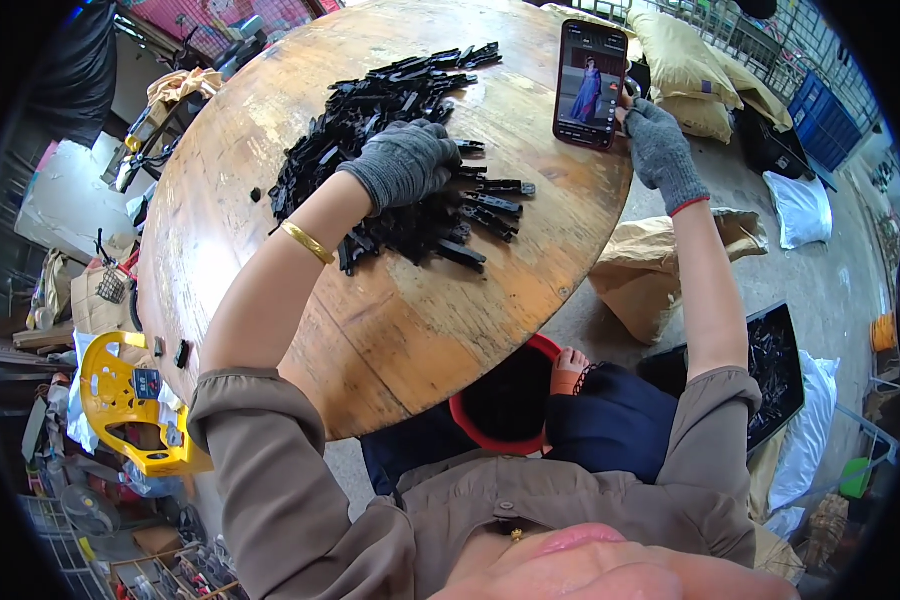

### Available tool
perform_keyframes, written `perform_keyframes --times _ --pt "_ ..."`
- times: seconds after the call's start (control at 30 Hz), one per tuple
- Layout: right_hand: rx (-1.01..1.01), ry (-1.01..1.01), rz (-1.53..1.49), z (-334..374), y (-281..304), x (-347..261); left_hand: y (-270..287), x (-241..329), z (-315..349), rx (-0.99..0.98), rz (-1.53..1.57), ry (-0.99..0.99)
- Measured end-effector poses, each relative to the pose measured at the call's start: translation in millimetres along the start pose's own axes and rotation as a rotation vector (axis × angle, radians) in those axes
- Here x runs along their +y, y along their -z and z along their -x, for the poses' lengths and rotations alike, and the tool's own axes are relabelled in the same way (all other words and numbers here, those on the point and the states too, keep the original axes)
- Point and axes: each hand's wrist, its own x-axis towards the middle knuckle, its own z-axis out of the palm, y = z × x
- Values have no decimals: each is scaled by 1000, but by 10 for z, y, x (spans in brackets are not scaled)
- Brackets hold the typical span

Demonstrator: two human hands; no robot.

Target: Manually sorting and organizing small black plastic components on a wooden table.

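A heap of slim black plastic pieces [315,150] lies on the round wooden table [470,330]. My left hand [407,165], in a grey knit glove, rests on the heap's right side with its fingers curled in. Several pieces stick out beside the fingertips; what the fingers hold, if anything, is hidden. Over at the table's right edge, my right hand [662,155] wears a matching glove with bare fingertips. It grips the right side of a smartphone [590,85], whose lit screen shows a figure in a long blue dress.
Beneath the table edge sits a red tub [460,410]. An open brown paper sack [635,270] and a black crate of dark pieces [775,375] stand to the right. Full sacks [680,60] are stacked at the far right. A yellow plastic chair [105,390] is at left.
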Motion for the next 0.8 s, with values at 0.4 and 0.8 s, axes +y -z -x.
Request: perform_keyframes --times 0.4,0.8 --pt "418 937 868 480 -468 -622 -82 186 894 407 108 44" --pt "-192 516 1314 402 -1355 -740 -211 924 1202 301 -119 69"
